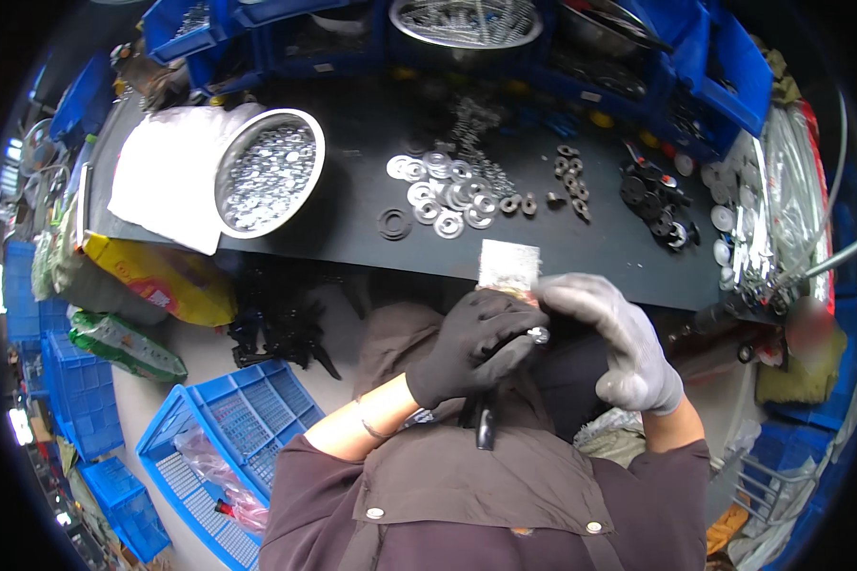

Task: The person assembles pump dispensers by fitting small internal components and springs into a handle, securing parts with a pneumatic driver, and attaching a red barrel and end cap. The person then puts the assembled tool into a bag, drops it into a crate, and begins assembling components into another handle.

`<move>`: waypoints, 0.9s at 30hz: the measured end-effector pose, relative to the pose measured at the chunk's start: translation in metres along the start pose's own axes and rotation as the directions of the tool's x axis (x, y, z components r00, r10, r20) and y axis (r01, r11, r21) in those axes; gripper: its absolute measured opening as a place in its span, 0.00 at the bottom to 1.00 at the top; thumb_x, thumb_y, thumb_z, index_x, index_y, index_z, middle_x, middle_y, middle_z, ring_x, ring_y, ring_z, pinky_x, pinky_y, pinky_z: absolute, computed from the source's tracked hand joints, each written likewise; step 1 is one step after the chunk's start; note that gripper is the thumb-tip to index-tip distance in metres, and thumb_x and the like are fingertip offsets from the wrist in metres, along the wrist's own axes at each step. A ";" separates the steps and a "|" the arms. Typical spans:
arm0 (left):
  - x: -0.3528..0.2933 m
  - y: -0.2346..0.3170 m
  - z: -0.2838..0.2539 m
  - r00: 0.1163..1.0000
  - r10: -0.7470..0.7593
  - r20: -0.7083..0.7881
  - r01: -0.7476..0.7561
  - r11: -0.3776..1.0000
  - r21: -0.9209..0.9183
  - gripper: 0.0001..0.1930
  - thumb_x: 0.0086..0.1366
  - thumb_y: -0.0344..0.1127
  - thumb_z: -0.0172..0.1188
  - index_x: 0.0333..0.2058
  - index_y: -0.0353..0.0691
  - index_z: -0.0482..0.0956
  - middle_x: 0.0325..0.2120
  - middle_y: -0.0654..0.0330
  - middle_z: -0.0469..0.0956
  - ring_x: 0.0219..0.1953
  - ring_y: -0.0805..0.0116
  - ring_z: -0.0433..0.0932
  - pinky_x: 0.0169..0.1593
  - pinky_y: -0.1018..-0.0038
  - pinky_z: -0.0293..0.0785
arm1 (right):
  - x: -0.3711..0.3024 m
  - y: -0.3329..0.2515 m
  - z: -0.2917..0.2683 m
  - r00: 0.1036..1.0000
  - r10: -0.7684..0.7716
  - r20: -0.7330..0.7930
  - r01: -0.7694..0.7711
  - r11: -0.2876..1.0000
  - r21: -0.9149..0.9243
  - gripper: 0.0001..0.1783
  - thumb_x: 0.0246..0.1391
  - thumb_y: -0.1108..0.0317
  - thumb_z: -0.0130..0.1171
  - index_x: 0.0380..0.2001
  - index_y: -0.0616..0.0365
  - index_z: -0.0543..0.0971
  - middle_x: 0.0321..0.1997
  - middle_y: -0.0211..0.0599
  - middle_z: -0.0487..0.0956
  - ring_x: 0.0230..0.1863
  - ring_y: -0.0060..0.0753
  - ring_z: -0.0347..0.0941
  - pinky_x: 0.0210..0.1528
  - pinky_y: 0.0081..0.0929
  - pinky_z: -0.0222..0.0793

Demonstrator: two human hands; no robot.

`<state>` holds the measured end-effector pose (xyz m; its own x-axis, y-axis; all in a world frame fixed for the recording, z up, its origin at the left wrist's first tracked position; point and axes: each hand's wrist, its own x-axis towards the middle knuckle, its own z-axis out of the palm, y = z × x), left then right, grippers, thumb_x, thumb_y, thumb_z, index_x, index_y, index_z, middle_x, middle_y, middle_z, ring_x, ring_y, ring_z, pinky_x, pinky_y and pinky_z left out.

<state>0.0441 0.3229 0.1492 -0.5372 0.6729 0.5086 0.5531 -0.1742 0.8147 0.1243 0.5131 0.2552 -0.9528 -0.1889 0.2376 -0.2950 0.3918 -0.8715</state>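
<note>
My left hand (476,347), in a dark glove, is closed round a dark part with a shiny metal end (538,335). A black rod-like piece (486,428) sticks out below that hand; whether it belongs to the same part I cannot tell. My right hand (619,338), in a light grey glove, is just to the right with thumb and fingers apart and nothing visible between them. Beyond the left hand, a whitish square block (510,265) stands at the bench's front edge. Metal washers (448,195), springs (481,128) and small bushings (569,176) lie loose on the dark bench (352,214).
A metal bowl of small shiny parts (312,181) stands on a white cloth (157,171) at left. Black knob-like parts (652,200) and white discs (722,219) lie at right. Blue bins (738,71) line the back. A blue crate (286,409) sits below left.
</note>
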 end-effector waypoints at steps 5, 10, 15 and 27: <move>-0.006 -0.027 -0.024 0.848 -0.330 -0.415 0.406 0.908 0.108 0.15 0.60 0.38 0.61 0.44 0.40 0.80 0.35 0.55 0.79 0.38 0.56 0.77 0.46 0.66 0.71 | -0.036 0.032 -0.012 0.896 0.250 -0.368 -0.116 0.929 0.351 0.24 0.61 0.61 0.49 0.14 0.62 0.78 0.24 0.43 0.79 0.28 0.32 0.77 0.33 0.26 0.71; 0.017 -0.062 -0.050 0.918 -0.300 -0.259 0.397 0.692 0.603 0.17 0.57 0.39 0.64 0.45 0.44 0.80 0.30 0.55 0.78 0.37 0.58 0.78 0.42 0.65 0.73 | -0.011 0.022 0.017 0.955 0.108 -0.275 -0.104 0.994 0.029 0.12 0.50 0.70 0.53 0.35 0.63 0.82 0.42 0.44 0.80 0.43 0.36 0.76 0.48 0.30 0.71; 0.041 -0.059 -0.062 0.850 -0.503 -0.158 0.461 0.563 0.686 0.19 0.53 0.41 0.65 0.44 0.45 0.79 0.39 0.52 0.78 0.41 0.52 0.78 0.43 0.58 0.75 | -0.018 0.039 -0.002 0.987 0.052 -0.154 -0.043 0.997 0.057 0.09 0.50 0.70 0.53 0.31 0.62 0.81 0.40 0.41 0.81 0.44 0.40 0.76 0.49 0.33 0.69; 0.036 -0.038 -0.063 0.926 -0.296 -0.234 0.374 0.807 0.458 0.09 0.60 0.32 0.62 0.38 0.38 0.78 0.32 0.52 0.80 0.33 0.52 0.80 0.38 0.66 0.76 | -0.025 0.036 -0.006 0.963 0.104 -0.248 -0.023 0.950 0.311 0.28 0.66 0.54 0.43 0.18 0.60 0.79 0.33 0.41 0.82 0.45 0.40 0.76 0.53 0.36 0.67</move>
<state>-0.0359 0.3086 0.1543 -0.8103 0.5064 0.2950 0.5370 0.4400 0.7198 0.1369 0.5370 0.2208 -0.9662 0.0825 0.2444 -0.2363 0.0966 -0.9669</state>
